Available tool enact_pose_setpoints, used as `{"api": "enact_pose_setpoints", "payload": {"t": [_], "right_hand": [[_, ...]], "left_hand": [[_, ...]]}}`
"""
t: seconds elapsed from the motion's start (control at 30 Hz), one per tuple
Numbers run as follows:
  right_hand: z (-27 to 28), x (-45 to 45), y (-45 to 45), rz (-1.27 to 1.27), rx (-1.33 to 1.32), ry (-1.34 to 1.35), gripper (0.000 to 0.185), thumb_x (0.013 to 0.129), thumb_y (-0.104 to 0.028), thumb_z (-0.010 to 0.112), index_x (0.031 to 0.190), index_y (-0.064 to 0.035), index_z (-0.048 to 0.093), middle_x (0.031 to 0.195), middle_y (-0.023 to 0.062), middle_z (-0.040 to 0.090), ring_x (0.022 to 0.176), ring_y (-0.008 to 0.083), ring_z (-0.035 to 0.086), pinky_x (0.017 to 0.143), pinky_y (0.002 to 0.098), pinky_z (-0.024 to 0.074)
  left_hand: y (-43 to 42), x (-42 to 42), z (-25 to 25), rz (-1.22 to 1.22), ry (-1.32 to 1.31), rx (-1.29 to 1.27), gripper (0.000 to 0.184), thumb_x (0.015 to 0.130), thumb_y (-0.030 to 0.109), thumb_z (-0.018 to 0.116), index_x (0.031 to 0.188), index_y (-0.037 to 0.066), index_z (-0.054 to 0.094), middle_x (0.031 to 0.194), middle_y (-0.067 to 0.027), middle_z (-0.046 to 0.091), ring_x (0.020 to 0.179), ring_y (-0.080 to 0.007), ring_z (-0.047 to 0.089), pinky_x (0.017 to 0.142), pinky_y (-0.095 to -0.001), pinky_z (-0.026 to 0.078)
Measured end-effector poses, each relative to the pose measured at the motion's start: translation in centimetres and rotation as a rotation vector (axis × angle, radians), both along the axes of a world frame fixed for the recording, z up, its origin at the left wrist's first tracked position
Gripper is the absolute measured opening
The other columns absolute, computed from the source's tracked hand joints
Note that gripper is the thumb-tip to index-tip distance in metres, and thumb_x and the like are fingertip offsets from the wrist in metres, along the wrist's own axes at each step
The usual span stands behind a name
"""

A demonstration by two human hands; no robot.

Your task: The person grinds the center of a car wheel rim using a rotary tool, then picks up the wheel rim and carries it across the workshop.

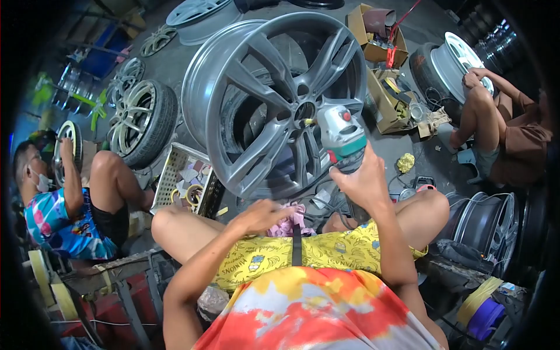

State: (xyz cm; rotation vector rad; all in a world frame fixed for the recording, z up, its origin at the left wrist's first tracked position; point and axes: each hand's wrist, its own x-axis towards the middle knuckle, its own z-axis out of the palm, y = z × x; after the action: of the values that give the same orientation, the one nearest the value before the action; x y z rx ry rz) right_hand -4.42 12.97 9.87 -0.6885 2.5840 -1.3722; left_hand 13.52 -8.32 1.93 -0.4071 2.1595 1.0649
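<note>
A large grey alloy wheel [274, 105] stands in front of me, its spoked face turned towards me. My right hand [363, 178] is wrapped round a silver and green power tool [341, 131], whose yellowish tip is at the wheel's centre hub. My left hand [262, 217] is below the wheel's lower rim, over my lap, apart from the wheel. Its fingers reach towards a pink cloth [287, 224] and look loosely spread, somewhat blurred. Whether they touch the cloth is unclear.
A white basket [169, 169] with sanding scraps stands left of the wheel. Cardboard boxes [382, 114] lie to the right. One person [70, 204] sits at the left, another [507, 128] at the right, each by a wheel. More rims [487, 227] stand at the lower right.
</note>
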Motion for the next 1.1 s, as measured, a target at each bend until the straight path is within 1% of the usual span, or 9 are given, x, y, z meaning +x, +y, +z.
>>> {"api": "enact_pose_setpoints", "payload": {"t": [0.07,0.17,0.27,0.47,0.63,0.77,0.9,0.97,1.1], "right_hand": [[0.4,-1.0,0.3,0.012,-0.001,-0.053,0.06,0.069,-0.021,0.085,0.118,0.0045,0.063,0.098,0.0243,0.075,0.097,0.0433,0.074,0.088,0.0461,0.0573],[-0.9,-2.7,1.4,0.038,0.031,-0.149,0.05,0.07,-0.023,0.085,0.11,0.0015,0.068,0.096,0.0172,0.077,0.092,0.0307,0.076,0.086,0.0402,0.0572],[-2.2,-3.5,2.6,0.053,-0.133,-0.407,0.045,0.073,-0.022,0.088,0.107,0.0002,0.069,0.094,0.0082,0.075,0.085,0.016,0.07,0.081,0.0327,0.0557],[-1.1,-3.4,6.5,-0.019,-0.438,-0.643,0.036,0.084,-0.016,0.085,0.111,-0.0006,0.065,0.094,0.0098,0.074,0.079,0.0165,0.072,0.069,0.0353,0.063],[-1.9,-3.8,8.2,-0.038,-0.639,-0.703,0.042,0.086,-0.016,0.083,0.119,0.0019,0.064,0.104,0.015,0.075,0.088,0.0228,0.076,0.074,0.0413,0.0661],[-1.7,-3.4,8.5,-0.039,-0.734,-0.725,0.043,0.087,-0.012,0.081,0.123,0.0027,0.063,0.108,0.016,0.074,0.094,0.0248,0.076,0.076,0.0442,0.0668],[-3.3,-4.2,8.8,-0.047,-0.687,-0.659,0.042,0.085,-0.006,0.079,0.123,0.0031,0.063,0.107,0.0152,0.074,0.096,0.0248,0.075,0.077,0.0451,0.0664],[-4.0,-4.5,8.9,-0.057,-0.63,-0.588,0.042,0.084,-0.004,0.078,0.123,0.0036,0.063,0.107,0.0149,0.074,0.097,0.024,0.075,0.08,0.0421,0.065],[-3.6,-4.3,8.8,-0.11,-0.656,-0.626,0.041,0.083,-0.004,0.078,0.121,0.0027,0.065,0.106,0.0126,0.074,0.093,0.0221,0.075,0.083,0.037,0.062]], "left_hand": [[-2.9,2.5,-2.1,-0.055,-0.079,-0.142,0.066,0.1,0.06,0.062,0.113,-0.004,0.074,0.08,-0.0209,0.073,0.078,-0.0246,0.072,0.078,-0.0424,0.056],[-5.4,4.8,-3.1,0.356,0.154,-0.045,0.053,0.098,0.047,0.074,0.118,-0.003,0.074,0.092,-0.0197,0.077,0.086,-0.0245,0.073,0.082,-0.0407,0.057],[-4.8,3.9,0.7,0.392,0.323,-0.116,0.049,0.094,0.034,0.08,0.126,-0.002,0.071,0.108,-0.0187,0.077,0.098,-0.0247,0.072,0.09,-0.0395,0.056],[-3.2,3.0,-3.0,0.301,0.678,-0.152,0.057,0.094,0.033,0.08,0.135,-0.002,0.065,0.126,-0.0233,0.071,0.118,-0.0282,0.067,0.099,-0.0415,0.053],[-1.8,1.6,-5.1,0.599,0.276,0.124,0.053,0.097,0.035,0.078,0.123,-0.009,0.065,0.108,-0.0176,0.076,0.091,-0.0229,0.075,0.079,-0.0358,0.06],[-2.4,1.8,-6.0,0.624,0.326,0.204,0.052,0.098,0.033,0.077,0.123,-0.01,0.064,0.101,-0.0156,0.077,0.08,-0.0193,0.075,0.071,-0.0317,0.061],[-3.8,1.5,-0.7,0.62,0.385,0.154,0.051,0.099,0.03,0.077,0.124,-0.011,0.063,0.106,-0.0168,0.076,0.087,-0.0208,0.076,0.073,-0.0332,0.064],[-7.5,1.7,0.9,0.359,0.351,-0.084,0.052,0.098,0.032,0.079,0.124,-0.01,0.064,0.108,-0.0162,0.075,0.085,-0.022,0.077,0.075,-0.0335,0.064],[-10.6,-1.3,10.4,0.342,0.212,0.056,0.072,0.098,0.026,0.079,0.152,-0.002,0.041,0.103,-0.0171,0.075,0.081,-0.0213,0.077,0.066,-0.0355,0.065]]}}
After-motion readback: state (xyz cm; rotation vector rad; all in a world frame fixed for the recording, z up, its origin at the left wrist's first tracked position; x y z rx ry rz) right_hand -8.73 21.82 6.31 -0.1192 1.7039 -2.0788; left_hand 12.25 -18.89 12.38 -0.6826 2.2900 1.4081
